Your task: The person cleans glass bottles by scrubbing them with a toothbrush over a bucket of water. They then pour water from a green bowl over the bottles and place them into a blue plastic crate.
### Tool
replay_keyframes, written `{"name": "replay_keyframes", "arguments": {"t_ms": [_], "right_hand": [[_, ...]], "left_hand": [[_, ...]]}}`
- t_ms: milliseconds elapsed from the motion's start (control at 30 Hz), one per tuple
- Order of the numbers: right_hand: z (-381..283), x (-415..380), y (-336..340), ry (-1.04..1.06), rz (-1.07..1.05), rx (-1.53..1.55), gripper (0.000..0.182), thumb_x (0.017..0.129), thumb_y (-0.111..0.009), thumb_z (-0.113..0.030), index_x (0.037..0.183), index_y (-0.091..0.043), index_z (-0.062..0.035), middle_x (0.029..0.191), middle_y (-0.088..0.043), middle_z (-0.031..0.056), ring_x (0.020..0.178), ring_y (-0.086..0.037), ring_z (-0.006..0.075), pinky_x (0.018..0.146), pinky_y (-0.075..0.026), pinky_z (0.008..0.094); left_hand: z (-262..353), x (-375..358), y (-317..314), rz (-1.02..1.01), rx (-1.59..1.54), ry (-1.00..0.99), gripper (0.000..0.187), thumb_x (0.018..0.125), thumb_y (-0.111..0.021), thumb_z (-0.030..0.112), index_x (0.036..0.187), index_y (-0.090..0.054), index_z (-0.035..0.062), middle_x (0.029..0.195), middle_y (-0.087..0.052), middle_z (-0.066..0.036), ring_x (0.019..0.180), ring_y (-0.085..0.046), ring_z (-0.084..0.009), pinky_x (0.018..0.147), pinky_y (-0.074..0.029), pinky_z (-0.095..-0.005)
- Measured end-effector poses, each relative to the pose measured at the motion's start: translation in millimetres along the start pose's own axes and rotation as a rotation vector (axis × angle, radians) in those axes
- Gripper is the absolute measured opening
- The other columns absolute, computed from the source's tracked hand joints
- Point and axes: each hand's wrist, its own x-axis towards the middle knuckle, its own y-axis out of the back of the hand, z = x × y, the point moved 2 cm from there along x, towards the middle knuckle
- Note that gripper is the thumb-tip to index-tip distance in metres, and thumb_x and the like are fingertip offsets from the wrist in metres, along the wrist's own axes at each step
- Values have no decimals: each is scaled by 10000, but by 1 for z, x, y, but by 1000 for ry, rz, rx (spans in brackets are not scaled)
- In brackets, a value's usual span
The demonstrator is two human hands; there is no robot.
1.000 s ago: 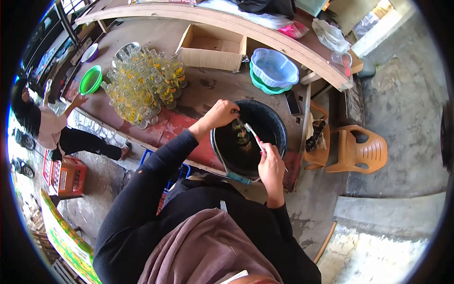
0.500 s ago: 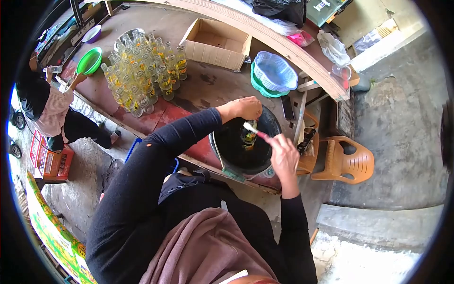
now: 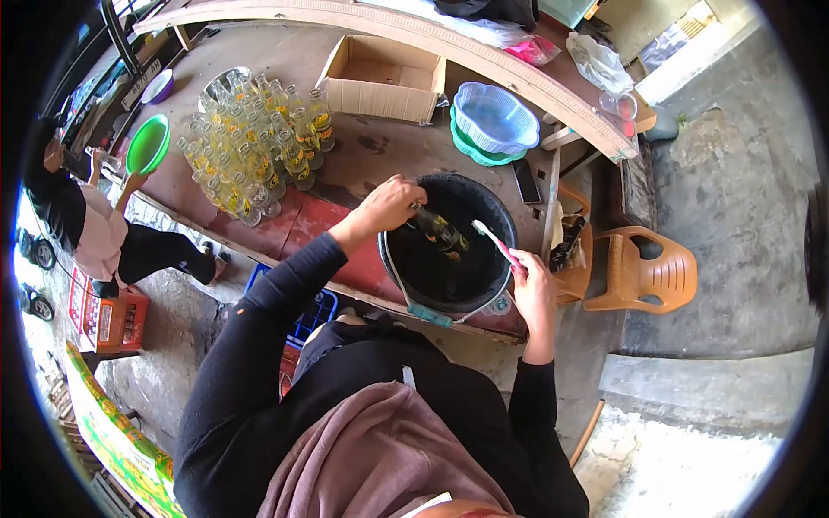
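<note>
My left hand (image 3: pixel 393 207) grips a clear glass bottle (image 3: pixel 442 233) by one end. The bottle lies tilted over the inside of a black bucket (image 3: pixel 465 183), its printed label toward the middle. In my right hand (image 3: pixel 534 289) is a pink-handled toothbrush (image 3: pixel 498 242), its white head pointing up and left over the bucket, apart from the bottle. The bucket holds dark liquid and stands at the table's front edge, with a teal grip (image 3: pixel 429 314) on its handle.
Many glass bottles (image 3: pixel 250 147) stand grouped on the table's left. Behind are a cardboard box (image 3: pixel 380 97) and stacked plastic baskets (image 3: pixel 496 121); a phone (image 3: pixel 525 181) lies near the right edge. A person (image 3: pixel 99 207) at left holds a green basin (image 3: pixel 148 145). An orange chair (image 3: pixel 643 272) is at right.
My left hand has moved left and tilted the bottle away from the brush. The toothbrush has drawn back from the bottle. The person at left has raised the green basin off the table.
</note>
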Motion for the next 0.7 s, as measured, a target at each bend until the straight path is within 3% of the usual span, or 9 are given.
{"name": "replay_keyframes", "arguments": {"t_ms": [67, 167, 267, 367, 467, 567, 600, 633, 700], "right_hand": [[0, 0, -10, -27, -27, 29, 273, 902, -646, -51, 1155, -666, -149, 1023, -683, 96, 913, -681, 325, 754, -524, 420], [-11, 0, -20, -42, -30, 11, 263, 896, -649, -57, 1143, -665, -146, 997, -674, 92, 914, -674, 315, 779, -528, 415], [-17, 1, -25, 29, -7, -88, 256, 893, -647, -56, 1131, -670, -148, 974, -657, 88, 920, -665, 311, 772, -528, 415], [-23, -2, -23, 52, 6, -67, 249, 892, -644, -50, 1120, -671, -145, 962, -646, 88, 927, -658, 310, 768, -527, 414], [-27, -4, -18, 49, 24, 2, 260, 888, -660, -48, 1126, -686, -150, 985, -664, 74, 932, -666, 291, 789, -521, 393], [-18, -10, -15, 34, 91, 47, 263, 891, -664, -27, 1133, -693, -124, 973, -665, 83, 938, -663, 281, 813, -505, 386], [-9, -12, -15, -23, 79, 129, 256, 894, -664, -28, 1136, -699, -101, 965, -662, 92, 945, -654, 288, 840, -497, 390], [-1, -14, -15, -14, 111, 176, 264, 917, -644, -20, 1168, -697, -81, 985, -673, 93, 930, -657, 264, 834, -500, 366], [26, -19, -21, -140, 190, 352, 270, 946, -622, -23, 1202, -693, -69, 1034, -688, 95, 935, -660, 227, 822, -501, 339]], "left_hand": [[-7, -14, -6, 3, -25, 9, 261, 702, -757, 26, 956, -703, 56, 947, -693, -107, 999, -634, -323, 931, -483, -432], [3, -26, 1, 7, -6, 45, 291, 681, -761, -7, 960, -715, 58, 960, -696, -88, 1042, -603, -321, 948, -475, -409], [17, -35, 25, 143, -2, 122, 292, 700, -765, 15, 985, -723, 62, 1014, -685, -98, 1041, -596, -326, 935, -480, -412], [25, -68, 54, 458, 48, 341, 272, 764, -734, 19, 1030, -725, 70, 1024, -662, -104, 966, -600, -317, 874, -508, -407], [27, -122, 70, 722, 58, 608, 263, 834, -705, 12, 1093, -716, 57, 1083, -656, -107, 982, -655, -238, 837, -535, -314], [11, -188, 69, 982, 75, 749, 203, 885, -709, 59, 1087, -706, 57, 1056, -638, -76, 896, -636, -169, 814, -524, -314], [15, -203, 73, 1071, 69, 796, 180, 869, -739, 82, 1042, -700, 47, 1044, -620, -98, 868, -610, -186, 771, -517, -317], [12, -221, 71, 1153, 25, 881, 180, 915, -738, 158, 1022, -666, 32, 1024, -603, -79, 857, -595, -165, 754, -502, -298], [-11, -271, 53, 1347, -377, 1049, 306, 936, -735, 271, 1088, -605, 40, 1010, -583, -54, 869, -581, -150, 740, -489, -292]]}}
